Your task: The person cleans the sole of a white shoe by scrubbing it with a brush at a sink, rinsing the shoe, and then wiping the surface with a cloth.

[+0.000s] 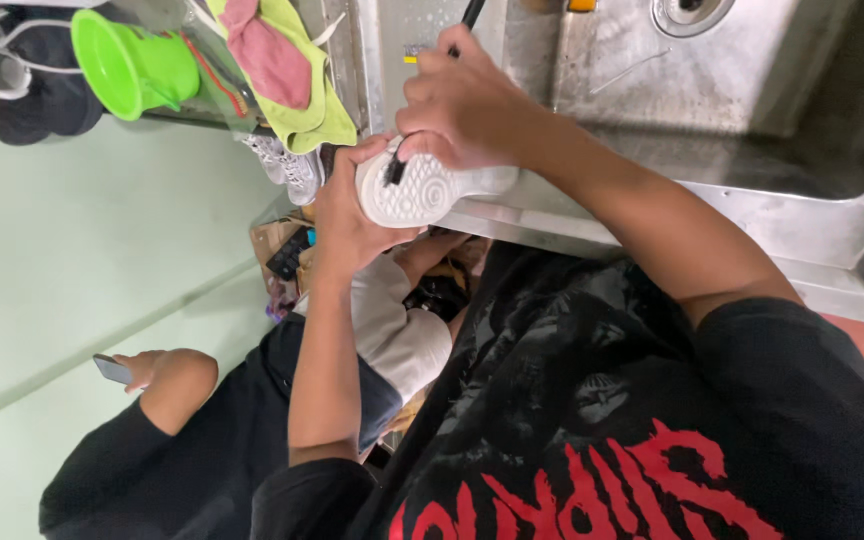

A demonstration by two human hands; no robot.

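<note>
Scanning from the left edge, I am noting dark shoes (27,85) lying beside a bright green cup (132,68) tipped on its side, then a pink cloth (267,55) draped over a yellow-green cloth (324,115) at the counter edge. Lower left, another person in dark clothing is crouching and holding a phone (112,369) in one hand; that hand is not mine.

Moving toward the centre, my left hand (342,215) is closing around the white shoe (422,190), gripping it from the left with the thumb running over the upper rim and the sole turned up toward the camera. The shoe's long axis is running roughly left to right, heel end in my left palm, toe end pointing toward the sink.

Directly above it, my right hand (467,105) is clenching the dark handle of a brush (395,168), fingers fully curled, with the bristles pressing on the sole near its left end. The handle is angling up and to the right. The right hand is sitting nearer the shoe's midline.

Further right, the steel sink (782,205) is lying just beyond the shoe, its basin looking wet.
</note>
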